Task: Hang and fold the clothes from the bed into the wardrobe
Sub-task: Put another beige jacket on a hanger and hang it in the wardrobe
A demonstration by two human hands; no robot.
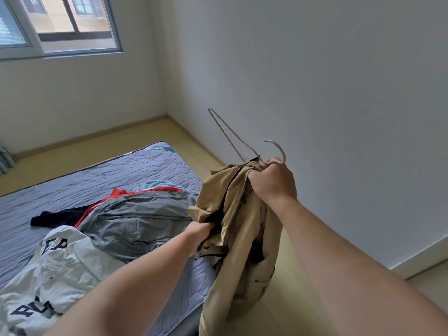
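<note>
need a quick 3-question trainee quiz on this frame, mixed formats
1. True or false: the thin white wire hanger lies on the grey quilted mattress.
2. Which hand grips the hanger together with the collar of the tan zip jacket? A) left hand B) right hand
3. Fill in: the white garment with navy letters lies on the ____.
Key: 1 false; 2 B; 3 mattress.

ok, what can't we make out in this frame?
Head view:
wardrobe: out of frame.
hanger: lower part buried in tan jacket, gripped by right hand.
left hand: fingertips hidden in jacket folds.
white garment: lettering broken by folds, bottom edge crops it.
</note>
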